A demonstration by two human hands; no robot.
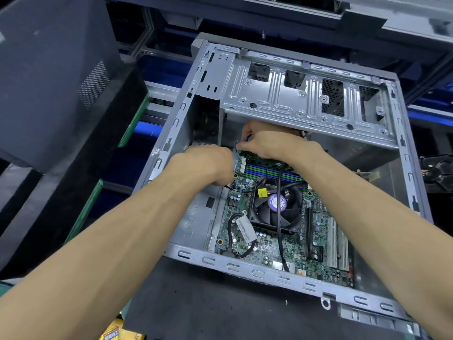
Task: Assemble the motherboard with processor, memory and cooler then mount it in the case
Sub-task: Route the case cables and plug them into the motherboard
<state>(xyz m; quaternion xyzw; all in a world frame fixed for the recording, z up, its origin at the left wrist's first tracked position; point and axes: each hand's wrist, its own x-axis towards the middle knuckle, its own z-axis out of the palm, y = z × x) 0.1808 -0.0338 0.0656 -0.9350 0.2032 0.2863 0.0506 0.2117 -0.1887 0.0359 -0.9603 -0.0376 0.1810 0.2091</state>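
Two bare forearms reach from the bottom corners of the view into an open gray computer case (286, 280) lying on its side on a dark surface (220, 307). Inside the case, the green motherboard (267, 249) lies flat against the case floor, its near edge tucked just behind the case's near rim. A black cooler fan (278, 211) with a purple center label sits on the motherboard, and blue and green memory slots (277, 171) run just beyond the fan. A black cable (280, 239) crosses over the fan toward the near rim.

Both hands meet at the far left corner of the motherboard, under the edge of the metal drive cage (306, 94). The left hand (208, 163) has its fingers curled down at the board's left edge; what they hold cannot be told. The right hand (267, 141) pinches something small and blue with its fingertips, just above the memory slots.

Right of the motherboard, bare case floor shows up to the right wall. A black side panel (56, 77) stands well left of the case.
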